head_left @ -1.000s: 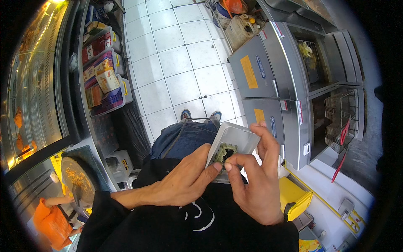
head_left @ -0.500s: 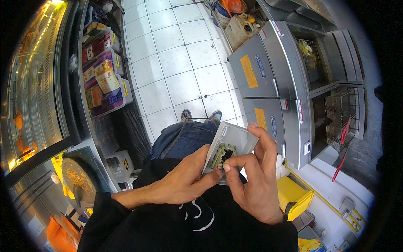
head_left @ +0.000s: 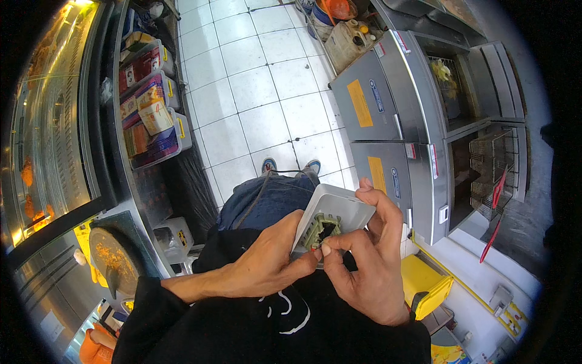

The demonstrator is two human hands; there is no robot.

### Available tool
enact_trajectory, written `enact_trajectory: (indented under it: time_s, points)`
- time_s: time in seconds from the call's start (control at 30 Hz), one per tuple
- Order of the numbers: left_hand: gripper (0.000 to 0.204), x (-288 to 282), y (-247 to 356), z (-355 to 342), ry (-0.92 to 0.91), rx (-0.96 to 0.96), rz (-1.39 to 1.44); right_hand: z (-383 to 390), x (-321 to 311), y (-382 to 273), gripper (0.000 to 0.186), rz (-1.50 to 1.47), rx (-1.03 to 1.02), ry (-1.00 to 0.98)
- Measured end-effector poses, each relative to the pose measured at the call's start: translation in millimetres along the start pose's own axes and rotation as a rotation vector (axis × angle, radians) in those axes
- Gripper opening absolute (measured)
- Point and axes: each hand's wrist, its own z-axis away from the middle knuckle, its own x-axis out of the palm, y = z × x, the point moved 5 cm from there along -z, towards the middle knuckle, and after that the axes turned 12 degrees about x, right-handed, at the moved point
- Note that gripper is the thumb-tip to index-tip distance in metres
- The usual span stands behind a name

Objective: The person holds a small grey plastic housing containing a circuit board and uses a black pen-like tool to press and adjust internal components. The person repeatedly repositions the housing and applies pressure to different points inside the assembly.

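In front of my body is a small grey-white plastic box (head_left: 342, 205) with raised sides, held tilted. Set into it is a pale green frame-like part (head_left: 314, 229) with a dark middle. My left hand (head_left: 271, 258) grips the box along its left side, the thumb lying at its near edge. The thumb and forefinger of my right hand (head_left: 374, 270) are pinched at the near right edge of the green part, while other fingers rest on the box's far right corner. A tiny red spot shows by the thumb tips. Whatever the right fingertips pinch is hidden.
At left stand a lit glass food cabinet (head_left: 57, 115), open tubs of packets (head_left: 180, 134) and a round chopping block (head_left: 115, 258). Steel fryers (head_left: 376, 97) with wire baskets line the right, above a yellow bin (head_left: 424, 282). A person in orange (head_left: 97, 346) is at lower left.
The box has tipped so that more of its inside and right wall show. My right fingertips have shifted slightly on the green part. The person in orange at lower left has moved downward.
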Motion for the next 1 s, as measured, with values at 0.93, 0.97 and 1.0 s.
enact_trajectory:
  time_s: [0.93,0.97,1.0]
  points:
    - [0.049,0,-6,-3,-0.084,0.015,0.219,-7,-8,-8,0.02,0.035,-0.082,0.028]
    - [0.048,0,-6,-4,-0.076,0.023,0.213,-7,-8,-8,0.02,0.042,-0.1,0.031]
    - [0.047,0,-7,-4,-0.067,-0.003,0.232,-7,-8,-9,0.02,0.05,-0.119,0.034]
